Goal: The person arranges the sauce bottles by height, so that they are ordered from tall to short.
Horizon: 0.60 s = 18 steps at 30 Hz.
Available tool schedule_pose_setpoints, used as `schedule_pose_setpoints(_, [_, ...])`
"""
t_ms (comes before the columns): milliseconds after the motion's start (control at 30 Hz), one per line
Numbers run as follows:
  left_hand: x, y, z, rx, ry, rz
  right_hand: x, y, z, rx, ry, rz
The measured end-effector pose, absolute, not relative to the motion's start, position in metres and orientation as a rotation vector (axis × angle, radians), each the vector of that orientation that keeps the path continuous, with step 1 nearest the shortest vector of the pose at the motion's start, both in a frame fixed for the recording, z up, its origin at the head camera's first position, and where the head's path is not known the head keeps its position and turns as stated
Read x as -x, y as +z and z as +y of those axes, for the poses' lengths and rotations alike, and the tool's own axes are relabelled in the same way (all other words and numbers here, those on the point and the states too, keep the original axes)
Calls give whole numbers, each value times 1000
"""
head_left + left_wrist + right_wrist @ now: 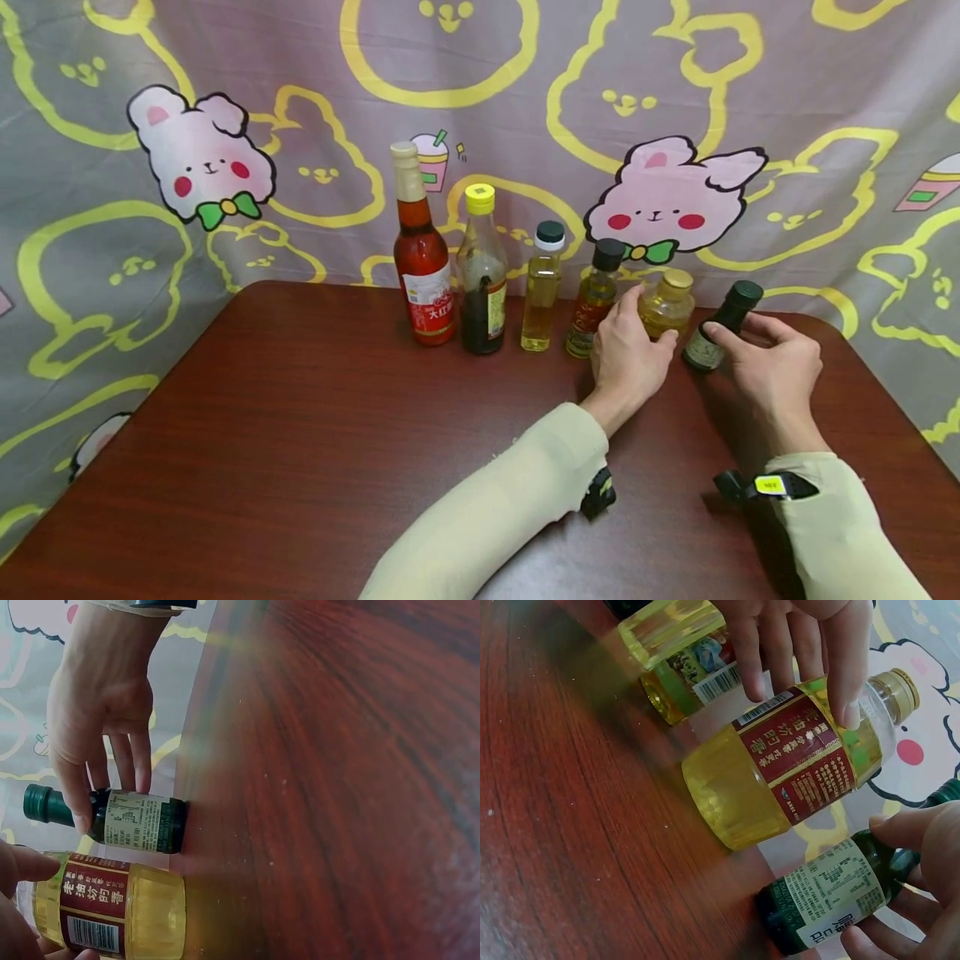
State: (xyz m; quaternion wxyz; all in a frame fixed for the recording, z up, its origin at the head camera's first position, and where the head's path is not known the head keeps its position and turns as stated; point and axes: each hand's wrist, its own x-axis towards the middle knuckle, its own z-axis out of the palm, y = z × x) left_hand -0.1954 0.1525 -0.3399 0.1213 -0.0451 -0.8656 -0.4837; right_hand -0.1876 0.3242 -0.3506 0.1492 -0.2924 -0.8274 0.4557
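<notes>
In the head view, my left hand holds a squat cooking oil bottle with a gold cap, thumb on one side and fingers on the other. Its red label shows in the right wrist view. Just right of it, my right hand grips a small dark green glass bottle between thumb and fingers. That bottle has a green cap and a pale printed label, and leans slightly in the head view. The left hand partly hides the oil bottle's lower part.
Left of my hands stand a black-capped oil bottle, a slim oil bottle, a yellow-capped dark sauce bottle and a tall red bottle. All are in a row on the brown table, before a patterned curtain.
</notes>
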Motion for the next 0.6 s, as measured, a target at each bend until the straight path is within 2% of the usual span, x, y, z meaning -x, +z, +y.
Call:
schedule_pose_setpoints(400, [192,-339,147,141,-1407,-2491,186,-350,323,788,1288,-2413])
schedule_pose_setpoints(600, [180,-324,123,313,-1404,-2304,183,-336,320,762,1329,-2314])
